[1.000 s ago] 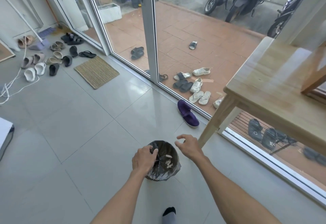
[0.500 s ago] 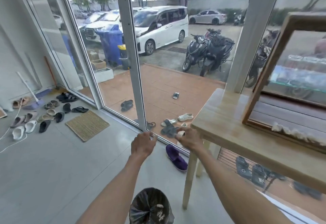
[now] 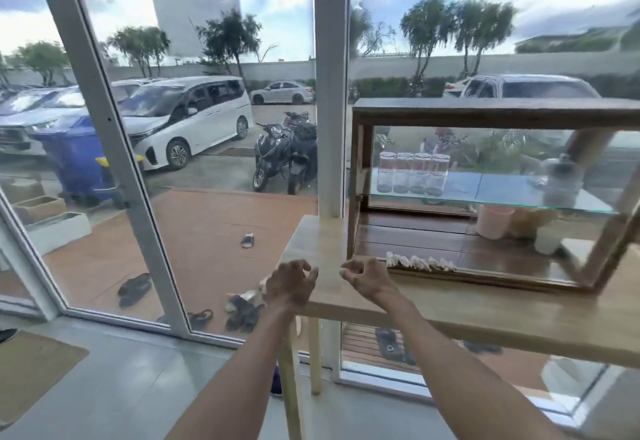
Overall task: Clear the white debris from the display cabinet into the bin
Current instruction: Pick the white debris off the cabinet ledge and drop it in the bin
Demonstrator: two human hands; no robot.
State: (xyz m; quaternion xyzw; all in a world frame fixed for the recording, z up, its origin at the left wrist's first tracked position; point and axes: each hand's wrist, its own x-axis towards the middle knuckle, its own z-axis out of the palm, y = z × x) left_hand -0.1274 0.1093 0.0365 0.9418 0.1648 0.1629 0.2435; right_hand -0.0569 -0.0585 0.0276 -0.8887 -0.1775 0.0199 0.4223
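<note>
A wooden display cabinet (image 3: 498, 112) with glass sides stands on a light wooden table (image 3: 485, 315). A row of white debris (image 3: 420, 262) lies along the front edge of its dark bottom shelf. My left hand (image 3: 291, 284) hovers over the table's left corner, fingers curled and apart, holding nothing. My right hand (image 3: 367, 275) is just left of the debris, at the cabinet's front left corner, fingers loosely curled and empty. The bin is out of view.
Several glass jars (image 3: 412, 173) stand on the cabinet's glass shelf (image 3: 502, 202). A pink cup (image 3: 493, 221) and other containers sit on the bottom shelf. A white window post (image 3: 330, 93) rises behind the table. Shoes lie outside the glass (image 3: 135, 289).
My view has lifted from the bin on the floor to the cabinet. Both hands have risen from the bin to table height, beside the debris.
</note>
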